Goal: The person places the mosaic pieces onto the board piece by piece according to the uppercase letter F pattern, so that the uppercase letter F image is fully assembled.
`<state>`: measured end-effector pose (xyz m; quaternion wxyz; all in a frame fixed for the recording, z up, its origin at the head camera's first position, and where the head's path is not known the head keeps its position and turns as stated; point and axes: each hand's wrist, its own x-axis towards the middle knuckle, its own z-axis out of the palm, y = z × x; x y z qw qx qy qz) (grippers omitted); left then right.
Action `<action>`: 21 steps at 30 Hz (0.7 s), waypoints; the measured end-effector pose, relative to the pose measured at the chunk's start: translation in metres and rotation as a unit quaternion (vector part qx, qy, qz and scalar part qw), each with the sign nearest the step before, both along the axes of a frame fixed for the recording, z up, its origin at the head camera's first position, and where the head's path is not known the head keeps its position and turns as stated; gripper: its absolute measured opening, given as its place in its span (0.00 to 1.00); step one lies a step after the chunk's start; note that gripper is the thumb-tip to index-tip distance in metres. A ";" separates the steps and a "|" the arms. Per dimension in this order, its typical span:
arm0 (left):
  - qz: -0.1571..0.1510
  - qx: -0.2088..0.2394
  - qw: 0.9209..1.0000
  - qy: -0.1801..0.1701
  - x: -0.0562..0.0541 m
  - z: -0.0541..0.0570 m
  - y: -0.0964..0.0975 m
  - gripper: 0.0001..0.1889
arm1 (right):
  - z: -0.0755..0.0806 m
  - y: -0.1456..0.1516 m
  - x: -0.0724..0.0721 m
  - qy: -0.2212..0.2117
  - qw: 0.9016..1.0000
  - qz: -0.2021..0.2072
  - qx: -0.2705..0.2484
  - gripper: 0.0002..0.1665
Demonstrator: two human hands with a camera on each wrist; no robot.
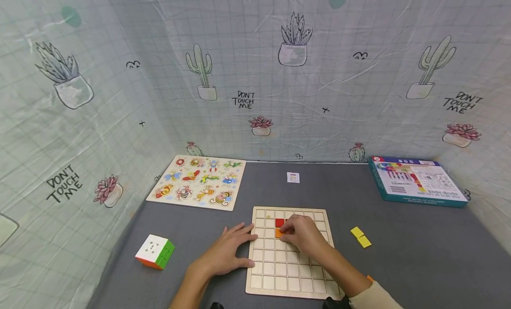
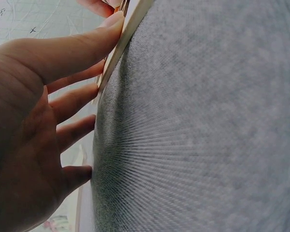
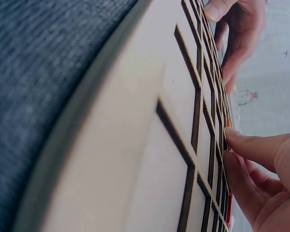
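The wooden board (image 1: 269, 268) is touched by the left hand (image 1: 229, 253), fingers spread; by the right hand (image 1: 305, 233), fingers bent, an orange tile (image 1: 278, 233) seems to be fitted into a square; whether it is pinched cannot be told. Pressing flat may be needed next; the orange tile is small, bright, beside a red tile (image 1: 279, 222).

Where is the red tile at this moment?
In the head view, the red tile lies in the far half of the grid board, beyond the orange tile, left of the right hand.
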<state>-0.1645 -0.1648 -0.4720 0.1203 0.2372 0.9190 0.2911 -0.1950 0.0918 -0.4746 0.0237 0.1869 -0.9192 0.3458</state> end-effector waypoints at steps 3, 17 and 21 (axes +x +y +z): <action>0.001 -0.002 1.000 0.000 0.000 0.001 0.000 0.34 | 0.001 0.000 0.000 0.000 1.000 0.007 0.004 0.10; 0.003 -0.003 1.000 0.000 0.000 -0.003 -0.002 0.34 | 0.022 0.033 0.004 -0.033 0.999 0.027 -0.017 0.15; 0.002 -0.005 1.000 0.002 -0.001 -0.003 -0.002 0.34 | 0.034 0.062 0.009 -0.019 1.000 0.015 -0.003 0.16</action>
